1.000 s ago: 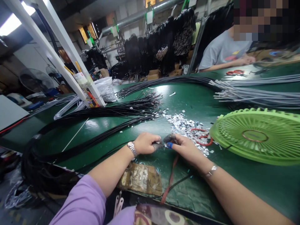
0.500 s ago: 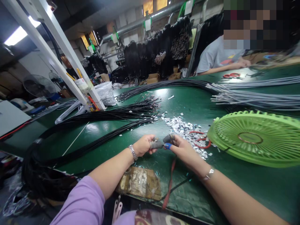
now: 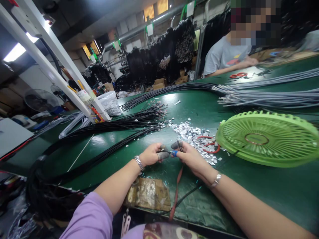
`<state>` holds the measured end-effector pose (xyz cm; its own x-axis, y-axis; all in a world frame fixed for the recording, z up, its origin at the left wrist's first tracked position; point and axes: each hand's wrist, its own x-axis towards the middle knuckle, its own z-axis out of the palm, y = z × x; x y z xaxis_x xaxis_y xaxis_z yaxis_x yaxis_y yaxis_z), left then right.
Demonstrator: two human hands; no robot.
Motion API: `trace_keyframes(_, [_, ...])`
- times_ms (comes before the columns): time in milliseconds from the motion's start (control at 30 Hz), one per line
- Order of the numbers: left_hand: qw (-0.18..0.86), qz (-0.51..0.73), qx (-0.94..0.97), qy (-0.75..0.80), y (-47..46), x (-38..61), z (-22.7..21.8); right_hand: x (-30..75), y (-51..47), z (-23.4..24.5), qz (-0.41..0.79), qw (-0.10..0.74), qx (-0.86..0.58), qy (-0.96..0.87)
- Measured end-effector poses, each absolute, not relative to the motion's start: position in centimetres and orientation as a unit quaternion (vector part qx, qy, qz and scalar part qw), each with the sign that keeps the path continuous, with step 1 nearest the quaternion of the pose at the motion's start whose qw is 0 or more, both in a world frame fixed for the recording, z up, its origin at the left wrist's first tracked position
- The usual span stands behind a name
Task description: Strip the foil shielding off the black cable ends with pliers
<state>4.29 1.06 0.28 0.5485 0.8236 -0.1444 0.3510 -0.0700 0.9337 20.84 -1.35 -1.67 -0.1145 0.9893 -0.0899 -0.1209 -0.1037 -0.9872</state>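
Note:
My left hand (image 3: 152, 155) is closed in a pinch, with grey coverings on thumb and finger, around the end of a thin black cable (image 3: 170, 152). Close beside it, my right hand (image 3: 190, 156) pinches at the same cable end. Its thumb has a blue wrap and its index finger a grey covering. Dark thin strands (image 3: 179, 145) stick up between the right fingers; their kind is unclear. Just beyond the hands lies a heap of small silvery foil scraps (image 3: 185, 130), with red-handled scissors (image 3: 211, 148) partly over it.
Bundles of black cables (image 3: 117, 125) stretch across the green table (image 3: 249, 202) at left. A green fan grille (image 3: 239, 132) lies at right, grey cables (image 3: 269, 99) behind it. A worn cardboard piece (image 3: 149, 194) and red strap (image 3: 176, 192) are near me. A co-worker (image 3: 224, 54) sits opposite.
The view has shifted slightly. My hands have moved a little apart, and more of the cable end shows between them. The right fingers have spread slightly, with the dark strands standing out more.

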Motion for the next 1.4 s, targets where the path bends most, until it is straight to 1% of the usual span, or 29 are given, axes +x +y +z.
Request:
trace_keyframes(133, [0.348,0.267,0.792,0.426,1.2,4.1,0.4,20.6,-1.5,-1.6,0.617,0.464,-0.458,-0.441])
trace_keyframes(167, [0.318,0.280,0.792,0.440,1.3,4.0,0.3,20.5,-1.6,-1.6,0.622,0.462,-0.455,-0.439])
trace_keyframes(233, [0.299,0.310,0.757,0.491,1.6,3.8,0.0,20.4,-1.7,-1.8,0.625,0.448,-0.453,-0.451])
trace_keyframes(333, [0.349,0.356,0.671,0.549,2.0,3.6,-0.2,20.4,-1.8,-2.1,0.576,0.437,-0.461,-0.515])
trace_keyframes(467, [0.451,0.391,0.603,0.529,1.9,4.1,0.0,21.2,-1.4,-2.7,0.403,0.425,-0.500,-0.638])
trace_keyframes(567, [0.555,0.360,0.544,0.516,1.8,4.4,0.2,21.7,-1.3,-3.2,0.260,0.391,-0.511,-0.720])
trace_keyframes(667, [0.642,0.316,0.498,0.490,1.9,4.2,0.2,21.8,-1.3,-3.7,0.153,0.368,-0.499,-0.769])
trace_keyframes(767, [0.683,0.290,0.486,0.461,2.0,4.0,0.0,21.7,-1.2,-4.1,0.078,0.368,-0.487,-0.788])
trace_keyframes(933, [0.699,0.263,0.502,0.437,1.8,4.0,-0.1,21.6,-1.1,-4.1,0.008,0.393,-0.466,-0.792])
trace_keyframes(1067, [0.696,0.256,0.510,0.436,1.6,4.1,0.1,21.6,-1.2,-4.0,0.000,0.384,-0.468,-0.796])
trace_keyframes(1167, [0.697,0.250,0.514,0.432,1.5,4.1,0.1,21.6,-1.2,-3.7,0.039,0.388,-0.469,-0.792])
trace_keyframes(1400, [0.711,0.222,0.527,0.410,1.6,3.6,0.6,21.7,-1.0,-2.7,0.296,0.434,-0.431,-0.733])
